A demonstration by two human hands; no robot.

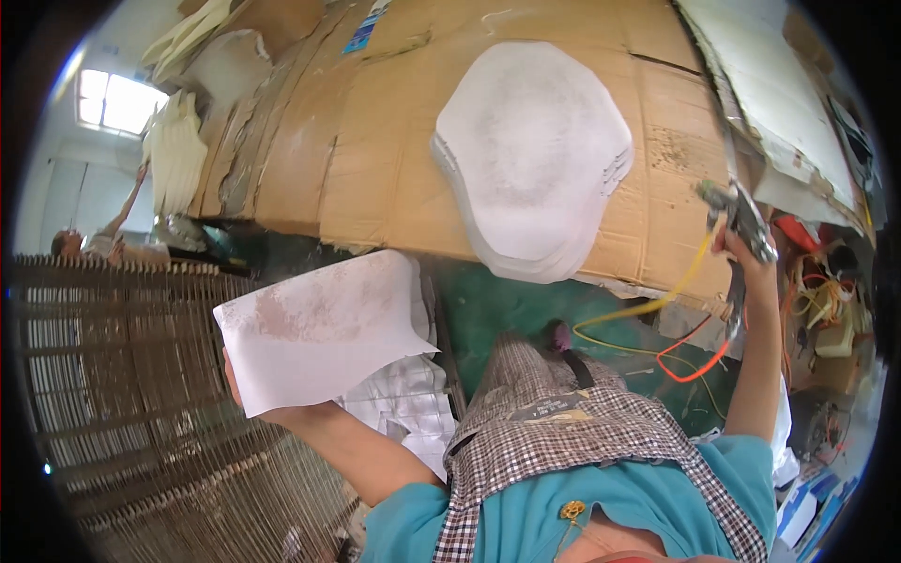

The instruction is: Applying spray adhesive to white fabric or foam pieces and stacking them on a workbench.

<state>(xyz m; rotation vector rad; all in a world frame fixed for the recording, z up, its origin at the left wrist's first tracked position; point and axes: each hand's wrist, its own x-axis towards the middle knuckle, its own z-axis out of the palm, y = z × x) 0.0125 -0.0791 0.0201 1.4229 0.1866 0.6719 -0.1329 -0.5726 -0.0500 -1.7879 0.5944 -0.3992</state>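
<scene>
My left hand (232, 375) grips a white sheet (319, 342) from its left and underside; most of that hand is hidden behind it. The sheet is curved and has a pinkish-brown rough patch on its upper part. Out to the right, my right hand (748, 258) is closed round a metal spray gun (746, 220), with a yellow hose (693, 277) running from it. Between my hands, a stack of white shaped sheets (530, 141) lies on the cardboard-covered table (385, 178); its top sheet has a greyish speckled middle.
A rack of thin bars (141, 403) fills the left side. Another person (117, 239) stands beyond it, one arm raised near hanging cream-coloured pieces (178, 155). An orange hose (694, 375) loops below my right hand. White-topped boards (779, 84) lie at the far right.
</scene>
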